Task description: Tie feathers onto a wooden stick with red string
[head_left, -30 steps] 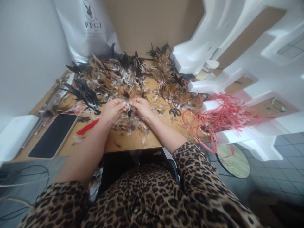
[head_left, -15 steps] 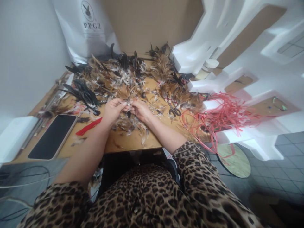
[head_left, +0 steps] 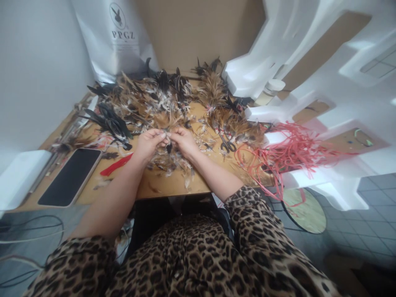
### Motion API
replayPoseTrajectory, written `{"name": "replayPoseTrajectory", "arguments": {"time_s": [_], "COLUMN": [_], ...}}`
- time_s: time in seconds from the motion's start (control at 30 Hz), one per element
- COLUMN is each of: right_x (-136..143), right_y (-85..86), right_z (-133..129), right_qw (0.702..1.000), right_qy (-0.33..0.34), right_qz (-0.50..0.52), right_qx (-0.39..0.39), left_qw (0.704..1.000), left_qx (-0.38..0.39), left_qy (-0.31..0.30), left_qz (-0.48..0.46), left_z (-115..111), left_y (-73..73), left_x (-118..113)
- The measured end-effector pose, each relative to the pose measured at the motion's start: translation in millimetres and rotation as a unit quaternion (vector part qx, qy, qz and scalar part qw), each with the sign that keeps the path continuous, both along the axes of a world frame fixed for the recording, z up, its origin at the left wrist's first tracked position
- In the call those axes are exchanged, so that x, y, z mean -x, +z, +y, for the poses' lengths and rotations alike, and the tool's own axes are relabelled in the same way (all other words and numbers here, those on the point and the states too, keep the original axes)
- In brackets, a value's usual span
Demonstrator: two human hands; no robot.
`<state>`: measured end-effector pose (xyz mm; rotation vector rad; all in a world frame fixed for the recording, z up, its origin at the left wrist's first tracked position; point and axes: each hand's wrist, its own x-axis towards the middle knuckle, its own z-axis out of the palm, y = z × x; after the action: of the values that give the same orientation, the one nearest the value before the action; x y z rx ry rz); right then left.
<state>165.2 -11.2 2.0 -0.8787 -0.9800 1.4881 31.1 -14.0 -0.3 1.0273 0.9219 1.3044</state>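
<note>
Pinching the brown feather bundle point(head_left: 167, 120) left of the scissors point(head_left: 228, 145), left hand point(head_left: 151, 142) and right hand point(head_left: 183, 142) sit fingertips close together, hardly shifted since a second ago (no new piece that I can spot), so likely same bundle.

Feather bunch point(head_left: 167, 120) before the feather pile point(head_left: 136, 99) on the table point(head_left: 173, 187), phone point(head_left: 70, 177) left, scissors point(head_left: 229, 146) right, bag point(head_left: 116, 49) behind the pile.
</note>
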Motion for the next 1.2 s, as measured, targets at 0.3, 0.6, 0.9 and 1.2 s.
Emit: {"name": "replayPoseTrajectory", "arguments": {"time_s": [0.3,0.6,0.9,1.2], "right_x": [4.2,2.8,-4.0,-2.6], "right_y": [-5.2,-2.0,2.4,2.9], "right_z": [1.1,-0.9,-0.2,-0.4], "right_qw": [0.997,0.999,0.995,0.992], "right_qy": [-0.016,-0.047,-0.025,-0.018], "right_qz": [0.06,-0.021,-0.09,-0.119], "right_qx": [0.049,0.014,-0.045,-0.046], "left_qw": [0.997,0.999,0.999,1.0], "left_qx": [0.049,0.035,0.017,0.028], "left_qy": [-0.004,-0.001,-0.016,0.0], "left_qz": [-0.055,-0.003,0.032,0.002], "left_z": [-0.2,0.5,0.7,1.6], "left_y": [2.5,1.4,0.5,1.6], "left_x": [-4.0,-4.2,-0.4,0.1]}}
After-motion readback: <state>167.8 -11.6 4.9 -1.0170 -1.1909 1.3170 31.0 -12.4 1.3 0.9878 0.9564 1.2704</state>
